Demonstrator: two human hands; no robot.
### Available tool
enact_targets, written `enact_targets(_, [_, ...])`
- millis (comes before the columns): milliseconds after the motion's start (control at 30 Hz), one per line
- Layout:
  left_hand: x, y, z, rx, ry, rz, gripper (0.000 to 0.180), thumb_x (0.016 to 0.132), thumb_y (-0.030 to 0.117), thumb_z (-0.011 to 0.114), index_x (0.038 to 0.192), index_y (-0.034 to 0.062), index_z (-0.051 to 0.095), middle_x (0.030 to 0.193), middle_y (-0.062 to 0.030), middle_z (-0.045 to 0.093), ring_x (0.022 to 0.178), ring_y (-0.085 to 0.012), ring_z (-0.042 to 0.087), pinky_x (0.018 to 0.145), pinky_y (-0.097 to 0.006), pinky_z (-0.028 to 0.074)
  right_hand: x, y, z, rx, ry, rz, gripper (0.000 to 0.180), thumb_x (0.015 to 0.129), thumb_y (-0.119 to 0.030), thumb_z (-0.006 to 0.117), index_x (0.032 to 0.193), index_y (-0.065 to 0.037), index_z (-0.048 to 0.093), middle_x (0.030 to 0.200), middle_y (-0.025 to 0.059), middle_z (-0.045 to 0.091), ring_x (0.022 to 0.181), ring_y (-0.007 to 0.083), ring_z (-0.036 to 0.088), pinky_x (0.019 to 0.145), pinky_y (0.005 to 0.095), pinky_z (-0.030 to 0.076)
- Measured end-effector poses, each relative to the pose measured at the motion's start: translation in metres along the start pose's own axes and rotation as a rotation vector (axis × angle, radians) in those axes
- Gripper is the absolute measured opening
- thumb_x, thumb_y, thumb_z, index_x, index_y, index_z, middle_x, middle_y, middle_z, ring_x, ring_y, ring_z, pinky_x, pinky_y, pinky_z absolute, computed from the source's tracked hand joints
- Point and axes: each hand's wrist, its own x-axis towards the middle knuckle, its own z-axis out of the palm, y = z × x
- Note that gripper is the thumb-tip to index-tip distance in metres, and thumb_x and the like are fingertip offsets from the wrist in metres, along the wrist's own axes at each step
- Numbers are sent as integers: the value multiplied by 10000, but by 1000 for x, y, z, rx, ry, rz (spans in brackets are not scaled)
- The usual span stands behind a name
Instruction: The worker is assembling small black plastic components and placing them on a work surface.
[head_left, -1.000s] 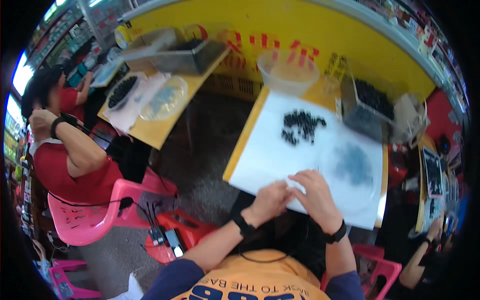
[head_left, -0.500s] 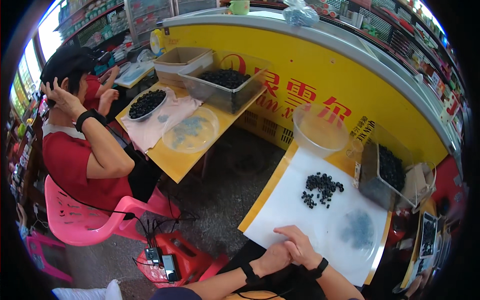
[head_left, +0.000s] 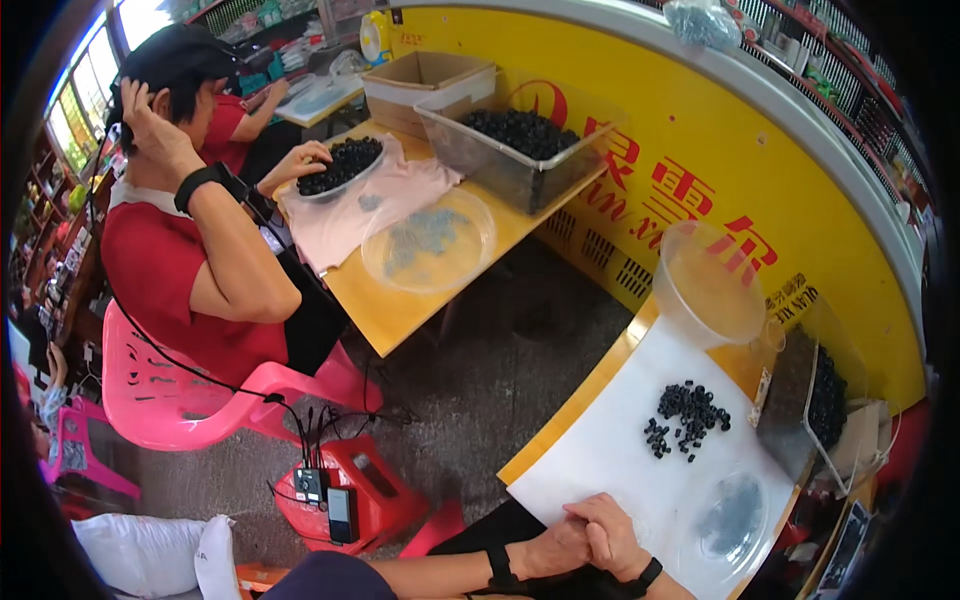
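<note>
My left hand point(head_left: 560, 548) and my right hand point(head_left: 610, 532) are clasped together at the near edge of a table covered with a white sheet point(head_left: 590, 430). The right hand's fingers fold over the left hand, hiding part of it. Both hands look closed, and I see no object in them. Beyond them on the sheet lies a loose pile of small black cylindrical pieces point(head_left: 688, 415). Nearest my right hand is a clear round plastic lid point(head_left: 765, 515) with small greyish bits point(head_left: 728, 515) spread on it.
A clear round tub point(head_left: 708, 290) stands at the table's far end. To the right is a clear bin point(head_left: 785, 405) of black pieces. On the left, a co-worker point(head_left: 190, 270) sits at another table point(head_left: 390, 310). A red stool point(head_left: 375, 500) holds small devices and cables.
The view has swung left, shifting the scene right. My right index finger, stretched out before, has folded in over my left hand. The co-worker's other hand now reaches to the bowl of black pieces.
</note>
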Motion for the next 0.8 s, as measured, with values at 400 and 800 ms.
enact_targets(400, [47,30,-72,-811,-158,-887,259,961,215,634,853,-11,701,724,12,583,666,-84,523,614,-236,412,-39,-26,-21,163,506,260,214,969,-61,548,1125,15,674,1053,119,683,936,198,613,852,295,478])
enact_targets(800, [-14,53,-72,-1260,-149,-938,309,972,253,651,746,43,674,684,19,565,586,-38,449,507,-195,285,-115,-51,35,-51,416,222,358,847,-150,739,1190,-61,685,1101,102,692,1021,255,594,878,340,485])
